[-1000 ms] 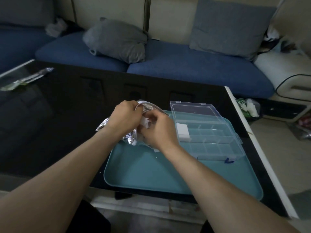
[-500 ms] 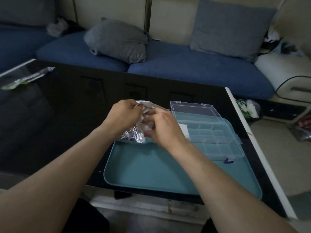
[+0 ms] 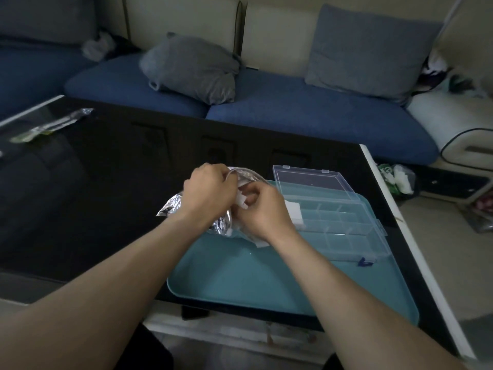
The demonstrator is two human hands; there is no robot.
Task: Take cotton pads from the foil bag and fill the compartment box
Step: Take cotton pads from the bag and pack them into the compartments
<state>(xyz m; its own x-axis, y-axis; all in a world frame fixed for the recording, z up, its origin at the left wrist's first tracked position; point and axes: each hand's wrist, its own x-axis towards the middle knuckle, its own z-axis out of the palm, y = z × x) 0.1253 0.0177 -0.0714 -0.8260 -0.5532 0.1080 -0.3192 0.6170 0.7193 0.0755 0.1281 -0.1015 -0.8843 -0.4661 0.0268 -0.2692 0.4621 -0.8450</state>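
Note:
A crinkled silver foil bag [image 3: 170, 208] lies at the left edge of the teal tray [image 3: 240, 279]. My left hand [image 3: 206, 196] grips the bag's open rim. My right hand [image 3: 260, 209] pinches a white cotton pad [image 3: 241, 200] at the bag's mouth. The clear compartment box [image 3: 344, 225] stands open on the tray to the right, lid tipped back. White cotton pads [image 3: 293, 212] fill its near-left compartment. The other compartments look bare.
The tray sits on a glossy black table [image 3: 93, 196] whose white right edge [image 3: 394, 209] borders the floor. A foil wrapper [image 3: 50, 126] lies at the far left of the table. A blue sofa with grey cushions [image 3: 192, 68] runs behind.
My right hand has drawn back out of the bag's mouth with a cotton pad between its fingers. The bag has sunk a little, its left end showing again.

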